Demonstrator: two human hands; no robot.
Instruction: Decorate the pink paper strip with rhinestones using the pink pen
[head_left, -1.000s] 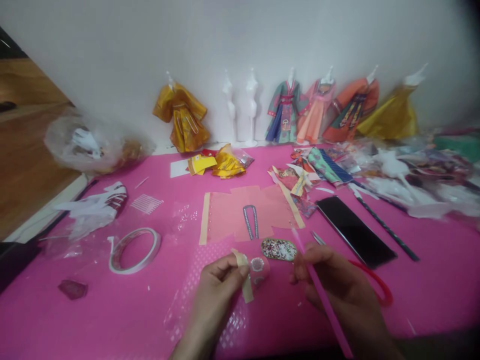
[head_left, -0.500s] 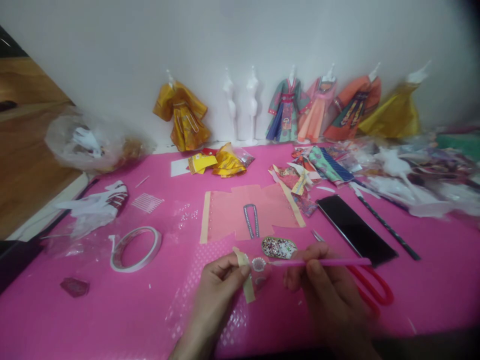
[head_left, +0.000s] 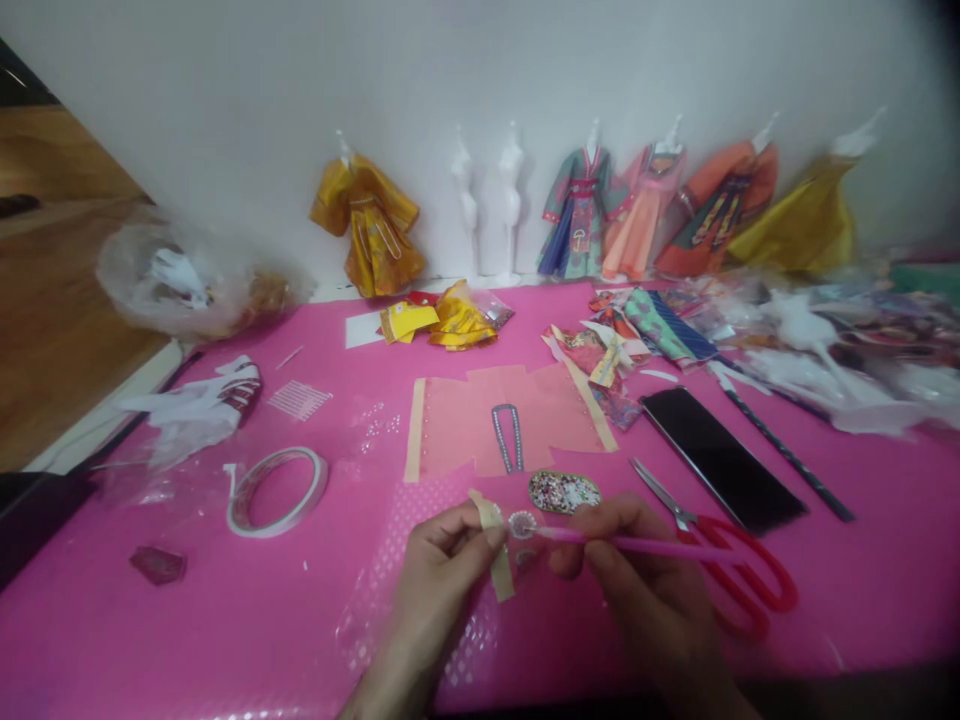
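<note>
My left hand (head_left: 444,560) pinches a pale yellow strip of fabric (head_left: 502,578) between thumb and fingertips. Sheer material joins the strip on its right, with a small round motif (head_left: 523,524) edged in white beads. In my right hand (head_left: 634,570) is a slim pink pen-like tool (head_left: 697,549), held like a pencil. Its pale tip points left and meets the round motif; whether a bead sits on the tip is too small to tell. Just behind them lies an oval dish of mixed beads (head_left: 564,492).
Red-handled scissors (head_left: 750,572) lie by my right hand, near a black phone (head_left: 724,458). A peach garment piece (head_left: 454,415) lies ahead. White tape (head_left: 319,490) rests left. Dressed doll forms (head_left: 367,225) line the wall; plastic-wrapped items (head_left: 825,350) crowd the right.
My right hand has moved slightly left and down, bringing the tool's tip onto the round motif and uncovering more of the scissors. My left hand keeps its pinch. The whole view has shifted a little.
</note>
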